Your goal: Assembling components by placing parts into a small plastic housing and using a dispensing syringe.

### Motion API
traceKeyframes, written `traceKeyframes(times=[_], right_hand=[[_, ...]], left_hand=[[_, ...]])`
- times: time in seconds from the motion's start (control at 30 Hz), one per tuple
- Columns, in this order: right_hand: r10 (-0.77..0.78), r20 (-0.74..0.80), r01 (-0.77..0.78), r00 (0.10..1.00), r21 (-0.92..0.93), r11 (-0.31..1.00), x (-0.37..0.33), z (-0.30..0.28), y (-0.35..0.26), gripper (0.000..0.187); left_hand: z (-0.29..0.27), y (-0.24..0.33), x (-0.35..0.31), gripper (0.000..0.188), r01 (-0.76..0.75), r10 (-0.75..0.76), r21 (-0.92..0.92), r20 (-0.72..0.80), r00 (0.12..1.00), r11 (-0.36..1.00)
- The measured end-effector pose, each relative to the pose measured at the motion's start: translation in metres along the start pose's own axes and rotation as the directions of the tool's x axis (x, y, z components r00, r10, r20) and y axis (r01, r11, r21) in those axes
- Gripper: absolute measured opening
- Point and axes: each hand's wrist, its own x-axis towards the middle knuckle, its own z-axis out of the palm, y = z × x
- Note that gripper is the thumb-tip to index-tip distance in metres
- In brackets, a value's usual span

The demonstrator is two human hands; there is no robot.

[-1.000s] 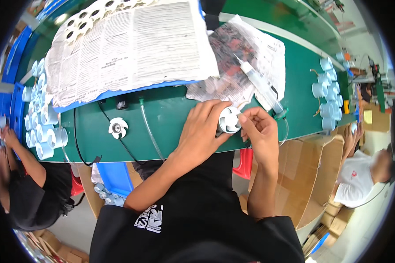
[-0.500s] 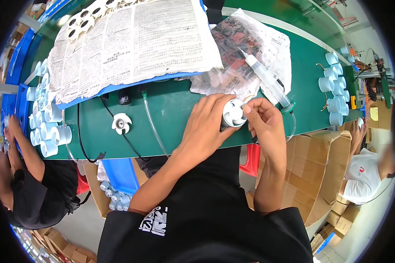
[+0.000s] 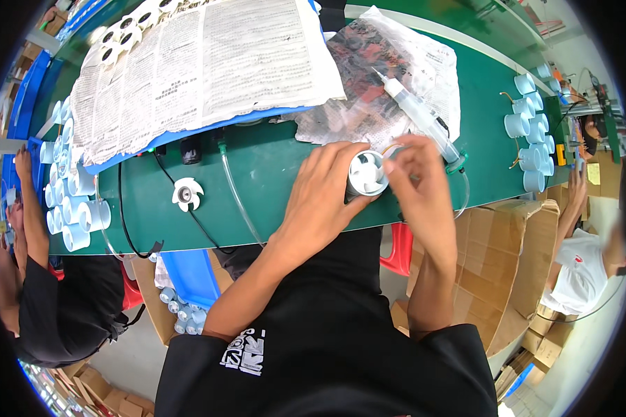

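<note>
My left hand (image 3: 323,184) is closed around a short pale-blue plastic cylinder (image 3: 355,189), its open end facing up. Inside the cylinder sits a white bladed impeller (image 3: 367,174). My right hand (image 3: 421,181) is at the cylinder's right rim, slightly blurred, its thumb and fingers apart with nothing visible between them. A thin wire shows behind the rim, partly hidden by the right fingers. Another white impeller (image 3: 187,194) lies on the green table to the left. A large clear syringe (image 3: 421,111) with a green end cap lies beyond my right hand.
A newspaper-covered blue tray (image 3: 202,76) bears several white impellers. Pale-blue cylinders are stacked at left (image 3: 94,215) and right (image 3: 532,158). A stained paper sheet (image 3: 327,125) lies under the syringe. Clear tubing (image 3: 238,187) crosses the table (image 3: 285,149). A cardboard box (image 3: 480,267) stands right; co-workers sit either side.
My right hand has lifted slightly away from the impeller and its fingers have spread. The impeller's blades show at a different angle. The view has shifted slightly.
</note>
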Motion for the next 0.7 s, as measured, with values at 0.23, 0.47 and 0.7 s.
traceKeyframes(times=[0.23, 0.47, 0.7], right_hand=[[0.053, 0.171, -0.070, 0.984, 0.093, 0.993, 0.000, -0.018, -0.004, 0.021], [-0.416, -0.203, 0.324, 0.887, -0.369, 0.871, -0.005, -0.006, -0.009, 0.038], [-0.220, -0.263, 0.197, 0.940, -0.110, 0.974, 0.005, -0.002, 0.037, 0.045]], left_hand=[[0.002, 0.001, -0.002, 0.061, 0.001, -0.001, -0.016, 0.012, 1.000, 1.000], [0.004, -0.002, 0.002, 0.063, -0.014, 0.013, 0.001, 0.052, 0.999, 1.000], [0.001, -0.012, 0.000, 0.058, -0.022, 0.016, -0.089, -0.065, 0.998, 0.996]])
